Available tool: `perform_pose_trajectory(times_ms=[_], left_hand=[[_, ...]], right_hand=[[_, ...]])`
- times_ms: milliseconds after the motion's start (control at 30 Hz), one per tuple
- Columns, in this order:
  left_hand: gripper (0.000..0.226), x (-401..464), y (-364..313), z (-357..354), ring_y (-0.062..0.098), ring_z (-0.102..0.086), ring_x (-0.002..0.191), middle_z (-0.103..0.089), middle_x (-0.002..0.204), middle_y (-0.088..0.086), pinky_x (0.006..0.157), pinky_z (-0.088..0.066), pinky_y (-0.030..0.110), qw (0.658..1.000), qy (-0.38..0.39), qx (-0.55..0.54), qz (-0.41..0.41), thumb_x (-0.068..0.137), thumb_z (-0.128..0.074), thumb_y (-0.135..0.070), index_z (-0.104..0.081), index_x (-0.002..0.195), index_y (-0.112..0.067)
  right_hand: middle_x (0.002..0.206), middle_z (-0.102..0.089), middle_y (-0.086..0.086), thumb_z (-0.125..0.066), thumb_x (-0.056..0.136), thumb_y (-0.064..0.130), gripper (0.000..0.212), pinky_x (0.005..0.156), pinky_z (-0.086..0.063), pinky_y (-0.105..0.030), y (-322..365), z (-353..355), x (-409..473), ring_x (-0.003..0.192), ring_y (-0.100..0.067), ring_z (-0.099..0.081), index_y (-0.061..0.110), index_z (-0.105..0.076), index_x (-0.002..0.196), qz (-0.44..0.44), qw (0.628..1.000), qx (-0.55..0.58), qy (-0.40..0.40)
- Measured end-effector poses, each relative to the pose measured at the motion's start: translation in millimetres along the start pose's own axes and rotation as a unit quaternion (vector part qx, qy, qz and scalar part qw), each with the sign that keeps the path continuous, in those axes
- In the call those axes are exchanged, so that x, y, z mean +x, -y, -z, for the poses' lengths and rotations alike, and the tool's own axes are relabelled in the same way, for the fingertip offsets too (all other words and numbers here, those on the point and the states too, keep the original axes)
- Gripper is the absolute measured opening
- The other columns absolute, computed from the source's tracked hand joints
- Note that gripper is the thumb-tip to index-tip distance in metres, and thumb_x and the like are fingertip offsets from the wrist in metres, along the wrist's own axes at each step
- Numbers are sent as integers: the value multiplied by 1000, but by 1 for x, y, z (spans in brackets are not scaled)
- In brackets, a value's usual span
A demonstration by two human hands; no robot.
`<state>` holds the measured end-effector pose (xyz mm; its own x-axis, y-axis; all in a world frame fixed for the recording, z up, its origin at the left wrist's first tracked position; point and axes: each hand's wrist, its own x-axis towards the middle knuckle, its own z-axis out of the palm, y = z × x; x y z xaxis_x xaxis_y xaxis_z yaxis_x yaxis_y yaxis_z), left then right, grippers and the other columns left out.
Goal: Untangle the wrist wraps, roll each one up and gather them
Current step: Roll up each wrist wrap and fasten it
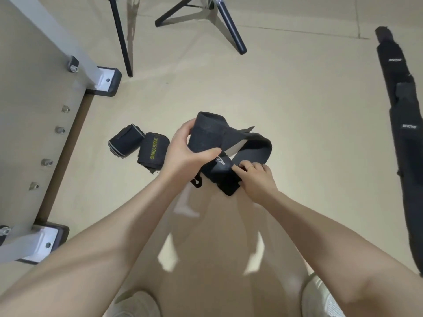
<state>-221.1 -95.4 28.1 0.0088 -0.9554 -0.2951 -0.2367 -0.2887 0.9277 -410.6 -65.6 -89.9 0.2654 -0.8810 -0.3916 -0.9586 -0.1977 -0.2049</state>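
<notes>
1. Left hand (183, 148): the grip is curled round the roll (207, 133) of a black wrap, thumb across its near face, fingers behind its far edge.
2. Right hand (255, 179): the grip pinches the wrap's tail (223, 177) between thumb and fingertips, just below and right of the left grip. A ring shows on one finger.
3. Wrap path: the loose strap (254, 148) leaves the roll, loops out to the right of both grips and returns to the pinched tail. The wrap is held above the floor (286, 99).
4. Finished rolls: two rolled wraps lie on the floor just left of the left grip, touching each other. One (152, 153) carries yellow lettering; the other (126, 140) has grey edging.
5. Remaining wraps: long black wraps (405, 124) lie unrolled on the floor, well apart to the right of the right grip.
</notes>
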Motion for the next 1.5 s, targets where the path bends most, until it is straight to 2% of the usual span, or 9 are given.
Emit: perform_pose_trajectory(times_ms=[133, 233, 467, 600, 667, 800, 1033, 1333, 1500], left_hand=[[44, 11, 16, -28, 12, -67, 91, -67, 105, -2, 77, -57, 31, 991, 18, -99, 86, 77, -73, -10, -56, 112, -30], [53, 18, 33, -51, 10, -65, 96, -67, 107, -4, 80, -56, 30, 987, 5, -109, 116, 77, -74, -9, -51, 123, -23], [61, 21, 45, -67, 4, -46, 110, -51, 114, -16, 96, -39, 23, 992, 29, 114, -34, 71, -76, -11, -51, 125, -25], [64, 15, 48, -74, -12, -34, 102, -48, 126, 0, 89, -28, -1, 977, 35, 195, -75, 73, -74, -11, -48, 131, -17], [63, 17, 48, -72, -5, -39, 105, -47, 126, -1, 88, -36, 11, 970, 3, 231, -75, 74, -73, -18, -46, 131, -21], [64, 21, 44, -64, 20, -52, 106, -43, 127, -7, 77, -51, 39, 923, -2, 377, -83, 77, -72, -27, -40, 132, -30], [63, 31, 41, -73, 25, -46, 107, -39, 133, -8, 66, -40, 32, 897, 8, 436, -68, 83, -66, -24, -35, 138, -32], [67, 35, 52, -58, 29, -41, 112, -37, 137, -3, 76, -41, 35, 894, 22, 440, -87, 83, -65, -10, -36, 140, -27], [64, 36, 52, -51, 31, -42, 110, -38, 137, -2, 83, -37, 33, 911, 25, 403, -83, 82, -61, -8, -38, 140, -25]], right_hand=[[142, -34, -1, -42, 99, 33, 51, 109, -22, -48, -4, -3, -2, 123, -28, -36, 32, -24, 146, 14, 998, -47, 27], [132, -49, -3, -51, 94, 27, 36, 105, -27, -47, 0, -9, -3, 114, -29, -47, 23, -49, 130, 1, 998, -54, -20], [80, -59, -5, -55, 88, 10, 9, 68, -44, -34, -23, -5, -4, 72, -29, -56, 10, -61, 82, -12, 992, 63, -112], [110, -60, -6, -54, 90, 22, 22, 72, -50, -37, -35, -4, -13, 93, -30, -56, 16, -61, 110, -6, 997, 51, -55], [117, -61, -13, -67, 82, 25, 43, 70, -50, -38, -29, -13, -11, 91, -33, -59, 18, -59, 123, 12, 998, -25, -51], [84, -68, -5, -81, 63, 17, 32, 57, -45, -29, -17, -12, 0, 63, -24, -59, 15, -68, 92, 24, 989, -129, -69], [62, -58, -7, -78, 51, 3, 25, 40, -22, -22, -20, 5, 1, 33, -19, -36, 8, -65, 72, 86, 977, -172, -93], [55, -43, -9, -51, 56, -6, 14, 47, 0, -16, -63, 42, -10, 41, -21, -18, 7, -45, 58, 135, 958, -118, -226], [74, -55, -13, -49, 70, 4, 10, 53, -45, -33, -118, 38, -50, 63, -32, -56, 5, -58, 75, 137, 961, -141, -193]])
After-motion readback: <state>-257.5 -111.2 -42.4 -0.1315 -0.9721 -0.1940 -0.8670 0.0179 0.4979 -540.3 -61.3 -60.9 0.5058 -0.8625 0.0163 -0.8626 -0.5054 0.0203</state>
